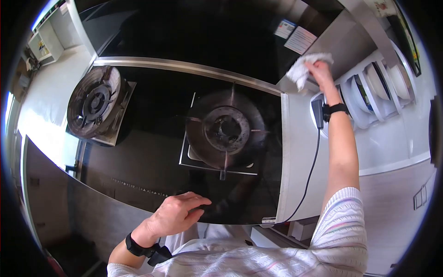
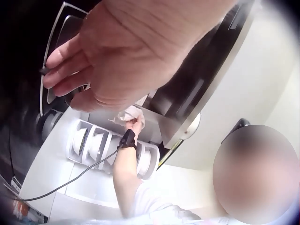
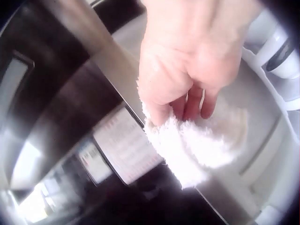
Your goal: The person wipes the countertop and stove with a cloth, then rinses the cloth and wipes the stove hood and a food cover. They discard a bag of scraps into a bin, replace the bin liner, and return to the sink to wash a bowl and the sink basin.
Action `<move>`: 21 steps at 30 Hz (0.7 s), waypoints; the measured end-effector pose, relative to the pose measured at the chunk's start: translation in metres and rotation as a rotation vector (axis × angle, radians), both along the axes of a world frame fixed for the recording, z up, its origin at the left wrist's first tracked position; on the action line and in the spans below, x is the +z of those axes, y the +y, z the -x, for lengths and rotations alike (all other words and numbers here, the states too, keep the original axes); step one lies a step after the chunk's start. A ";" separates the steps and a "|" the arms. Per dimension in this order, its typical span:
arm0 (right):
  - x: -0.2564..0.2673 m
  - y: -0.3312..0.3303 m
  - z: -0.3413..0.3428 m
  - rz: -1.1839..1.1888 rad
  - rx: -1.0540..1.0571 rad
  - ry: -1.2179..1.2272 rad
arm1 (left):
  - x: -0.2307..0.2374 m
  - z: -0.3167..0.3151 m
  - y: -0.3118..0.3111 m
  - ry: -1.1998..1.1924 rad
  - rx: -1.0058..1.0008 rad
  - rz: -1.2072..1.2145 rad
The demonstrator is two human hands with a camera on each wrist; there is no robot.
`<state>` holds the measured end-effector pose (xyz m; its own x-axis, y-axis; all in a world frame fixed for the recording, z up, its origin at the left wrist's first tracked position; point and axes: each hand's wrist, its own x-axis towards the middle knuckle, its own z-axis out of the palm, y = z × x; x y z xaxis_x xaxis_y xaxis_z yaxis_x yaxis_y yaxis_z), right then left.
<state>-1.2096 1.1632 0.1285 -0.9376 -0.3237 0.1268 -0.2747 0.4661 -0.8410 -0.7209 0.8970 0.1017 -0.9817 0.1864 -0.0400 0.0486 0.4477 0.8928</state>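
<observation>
A white fluffy cloth (image 1: 304, 69) is gripped by my right hand (image 1: 320, 74) at the back right, beside the dark back panel and the grey wall panel. In the right wrist view the fingers of the right hand (image 3: 187, 70) curl into the cloth (image 3: 192, 145), which hangs bunched below them. My left hand (image 1: 177, 213) is over the front edge of the black glass hob (image 1: 152, 152), its fingers loosely bent and holding nothing. The left wrist view shows the left hand (image 2: 122, 56) with its palm in view and relaxed fingers.
Two burners, one at the left (image 1: 97, 102) and one near the middle (image 1: 227, 129), stand on the hob. A white rack with dishes (image 1: 364, 94) is on the right counter. A black cable (image 1: 307, 184) runs from the right wrist. Labels (image 1: 300, 40) are on the back panel.
</observation>
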 end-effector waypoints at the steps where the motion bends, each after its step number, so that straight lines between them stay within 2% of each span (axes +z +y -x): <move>1: -0.015 -0.004 -0.002 -0.184 0.003 0.001 | -0.001 -0.004 -0.003 -0.004 0.019 -0.002; 3: -0.035 -0.017 -0.015 -0.458 0.027 0.059 | -0.001 -0.009 -0.008 -0.057 0.065 0.036; 6: -0.067 -0.032 -0.008 -0.657 0.106 0.040 | -0.001 -0.014 -0.009 -0.092 0.121 0.038; 7: -0.073 -0.033 -0.008 -0.658 0.121 0.031 | -0.003 -0.015 -0.009 -0.105 0.132 0.036; 9: -0.078 -0.036 -0.003 -0.511 0.149 -0.204 | -0.011 -0.014 -0.008 -0.046 0.181 0.011; 10: -0.075 -0.034 0.002 -0.552 0.232 -0.230 | -0.012 -0.015 -0.007 -0.062 0.210 0.001; 12: -0.071 -0.032 0.000 -0.425 0.158 -0.355 | -0.013 -0.014 -0.006 -0.074 0.217 -0.037; 15: -0.060 -0.046 -0.024 -0.546 0.133 -0.404 | -0.021 -0.016 -0.007 -0.045 0.225 -0.065; 16: -0.058 -0.059 -0.038 -0.670 0.126 -0.353 | -0.021 -0.015 -0.008 -0.047 0.217 -0.065; 18: -0.078 -0.081 -0.034 -0.719 0.182 -0.414 | -0.022 -0.019 -0.013 -0.051 0.232 -0.071; 19: -0.080 -0.101 -0.039 -0.739 0.228 -0.449 | -0.022 -0.021 -0.017 -0.031 0.233 -0.071; 20: -0.104 -0.113 -0.027 -0.601 0.376 -0.412 | -0.022 -0.020 -0.023 0.002 0.226 -0.067; 21: -0.115 -0.131 -0.026 -0.641 0.365 -0.278 | -0.022 -0.023 -0.029 0.010 0.236 -0.070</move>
<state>-1.1840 1.0326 0.0132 -0.7277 -0.5481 -0.4124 -0.3226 0.8041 -0.4994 -0.6981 0.8680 0.0799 -0.9986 -0.0459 -0.0252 -0.0410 0.3846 0.9222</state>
